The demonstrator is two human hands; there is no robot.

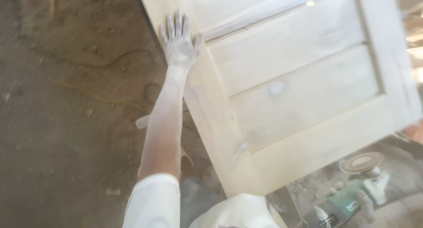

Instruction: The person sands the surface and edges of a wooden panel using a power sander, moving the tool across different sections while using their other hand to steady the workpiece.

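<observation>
A pale, dust-covered wooden door (pixel 304 100) with recessed panels lies tilted across the view. My left hand (pixel 178 41), white with dust, rests flat on the door's left edge with the fingers spread and the arm stretched out. At the door's right edge a small patch of skin (pixel 416 133) shows. It may be my right hand on that edge, but too little of it is visible to tell its grip.
A green angle grinder (pixel 348 201) with a round sanding disc (pixel 363 161) lies on the ground at the lower right, below the door's near corner. The dusty earth floor (pixel 66 122) at the left has a thin cord (pixel 101 98) running over it.
</observation>
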